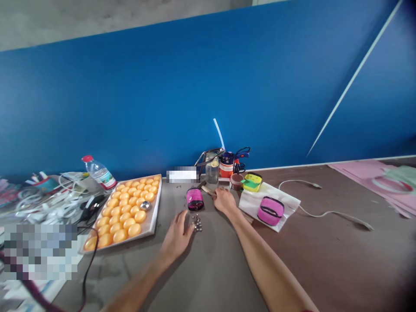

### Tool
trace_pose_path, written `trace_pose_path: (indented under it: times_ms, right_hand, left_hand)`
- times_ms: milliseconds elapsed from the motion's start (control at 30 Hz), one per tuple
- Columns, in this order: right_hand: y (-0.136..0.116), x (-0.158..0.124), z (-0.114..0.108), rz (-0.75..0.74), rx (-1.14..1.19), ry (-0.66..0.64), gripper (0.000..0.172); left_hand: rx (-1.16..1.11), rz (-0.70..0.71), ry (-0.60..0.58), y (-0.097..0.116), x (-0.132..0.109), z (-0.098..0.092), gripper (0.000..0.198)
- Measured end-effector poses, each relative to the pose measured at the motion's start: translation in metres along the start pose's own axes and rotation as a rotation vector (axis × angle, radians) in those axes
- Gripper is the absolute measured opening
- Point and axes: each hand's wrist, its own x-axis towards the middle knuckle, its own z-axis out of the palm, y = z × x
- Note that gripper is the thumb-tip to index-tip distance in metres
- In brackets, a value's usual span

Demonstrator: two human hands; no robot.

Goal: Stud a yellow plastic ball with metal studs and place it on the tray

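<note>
My left hand [175,236] hovers low over the grey work surface, thumb and fingers apart, its thumb beside a small pile of shiny metal beads [198,224]. Just beyond the beads stands a pink band-like piece with black edges [195,198]. My right hand [223,200] is closed around a flat wooden-handled tool [208,191]; its working end is too small to make out. On a white sheet [251,197] right of that hand lies a second pink piece with black trim [271,211].
At left are a tray of orange balls [125,221] with a small metal bowl [145,206], a plastic bottle [102,175] and tangled cables [55,208]. Behind stand a glass jar [212,173], an orange cup [226,169] and a yellow container [252,181]. A white cable [328,213] runs right.
</note>
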Motion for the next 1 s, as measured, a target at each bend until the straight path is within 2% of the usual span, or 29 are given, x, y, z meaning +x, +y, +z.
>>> trace_pose_path:
  times_ms: [100,200,300,467,567,700,867,1000]
  right_hand:
    - [-0.009,-0.003,-0.001,-0.032,0.024,0.107,0.021]
    - [-0.021,-0.005,0.003,-0.122,0.185,0.191,0.024]
    - [-0.030,-0.006,0.011,-0.172,0.337,0.171,0.028]
    - [-0.032,-0.005,0.025,-0.223,0.441,0.147,0.039]
    - [-0.030,-0.002,0.029,-0.241,0.487,0.143,0.043]
    - [-0.027,0.001,0.028,-0.231,0.558,0.071,0.047]
    - [-0.023,0.002,0.025,-0.224,0.644,0.024,0.051]
    - [-0.021,0.001,0.027,-0.232,0.717,-0.001,0.049]
  left_hand:
    - [-0.035,-0.043,0.088,-0.014,0.011,-0.001,0.038]
    - [-0.114,-0.105,0.150,-0.024,0.022,0.004,0.032]
    - [-0.184,-0.141,0.160,-0.029,0.030,0.007,0.032]
    - [-0.264,-0.109,0.077,-0.029,0.042,0.005,0.039]
    - [-0.308,-0.183,0.015,-0.029,0.052,0.003,0.042]
    - [-0.353,-0.232,-0.022,-0.029,0.057,0.002,0.048]
    - [-0.347,-0.122,-0.034,-0.027,0.053,0.003,0.048]
    - [-0.344,-0.051,-0.001,-0.028,0.050,0.005,0.044]
